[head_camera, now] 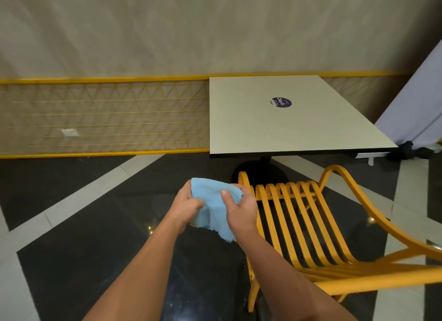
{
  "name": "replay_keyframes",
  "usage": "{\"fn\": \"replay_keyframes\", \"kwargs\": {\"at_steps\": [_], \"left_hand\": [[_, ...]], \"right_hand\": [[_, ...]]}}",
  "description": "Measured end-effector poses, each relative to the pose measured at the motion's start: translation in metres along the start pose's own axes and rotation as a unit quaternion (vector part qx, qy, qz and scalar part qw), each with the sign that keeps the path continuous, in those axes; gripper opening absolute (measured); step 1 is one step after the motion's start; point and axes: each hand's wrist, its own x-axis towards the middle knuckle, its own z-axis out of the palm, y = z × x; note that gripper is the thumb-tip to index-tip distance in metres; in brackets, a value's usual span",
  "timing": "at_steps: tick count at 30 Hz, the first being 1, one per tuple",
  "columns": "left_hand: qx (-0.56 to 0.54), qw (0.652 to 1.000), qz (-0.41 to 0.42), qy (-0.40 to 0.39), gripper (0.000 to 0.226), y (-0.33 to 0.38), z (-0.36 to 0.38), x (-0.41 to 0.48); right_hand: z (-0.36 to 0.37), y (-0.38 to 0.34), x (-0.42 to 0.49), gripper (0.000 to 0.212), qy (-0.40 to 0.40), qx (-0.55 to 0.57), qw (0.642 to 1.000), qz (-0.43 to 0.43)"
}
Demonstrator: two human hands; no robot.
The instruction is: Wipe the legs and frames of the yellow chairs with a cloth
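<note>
A light blue cloth (212,201) hangs between both my hands in front of me, above the dark floor. My left hand (185,207) grips its left side with curled fingers. My right hand (239,208) pinches its right side, thumb on top. Just to the right stands a yellow chair (308,225) with a slatted seat and curved arm frames; my right hand is beside the chair's left front edge. One yellow chair leg (253,294) shows below my right forearm.
A white square table (282,129) on a black pedestal base stands beyond the chair. A low yellow-framed mesh barrier (102,117) runs along the wall. A pale panel (416,100) leans at the right. The floor is dark with white stripes.
</note>
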Motion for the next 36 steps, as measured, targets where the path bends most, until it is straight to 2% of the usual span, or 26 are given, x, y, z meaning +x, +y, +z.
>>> {"fn": "replay_keyframes", "kwargs": {"at_steps": [5,11,15,17,22,24,27,30,36], "left_hand": [[-0.018,0.999,0.027,0.010,0.044,-0.014,0.016,0.009],[-0.016,0.998,0.033,0.050,0.036,-0.038,0.031,0.026],[-0.024,0.997,0.027,0.070,0.044,-0.061,0.041,0.042],[-0.027,0.997,-0.005,0.075,0.050,-0.076,0.047,0.050],[-0.100,0.986,-0.117,-0.060,0.024,-0.104,0.061,0.064],[-0.161,0.973,-0.133,-0.095,0.030,-0.115,0.066,0.068],[-0.280,0.933,-0.184,-0.128,0.057,-0.143,0.075,0.082],[-0.359,0.901,-0.191,-0.149,0.074,-0.177,0.087,0.094],[-0.417,0.882,-0.167,-0.144,0.073,-0.240,0.114,0.116]], "right_hand": [[-0.006,0.015,0.005,0.009,-0.001,-0.008,1.000,-0.029],[-0.003,0.038,0.009,0.009,0.011,-0.015,0.998,-0.056],[0.006,0.057,0.010,0.012,0.018,-0.023,0.996,-0.081],[0.011,0.070,0.014,0.011,0.027,-0.027,0.996,-0.086],[0.025,0.109,0.021,0.012,0.046,-0.021,0.996,-0.073],[0.031,0.127,0.023,0.014,0.039,-0.013,0.997,-0.071],[0.039,0.157,0.025,0.017,0.029,-0.021,0.997,-0.061],[0.042,0.189,0.027,0.017,0.019,-0.028,0.997,-0.072],[0.040,0.249,0.031,0.014,-0.001,-0.040,0.995,-0.096]]}}
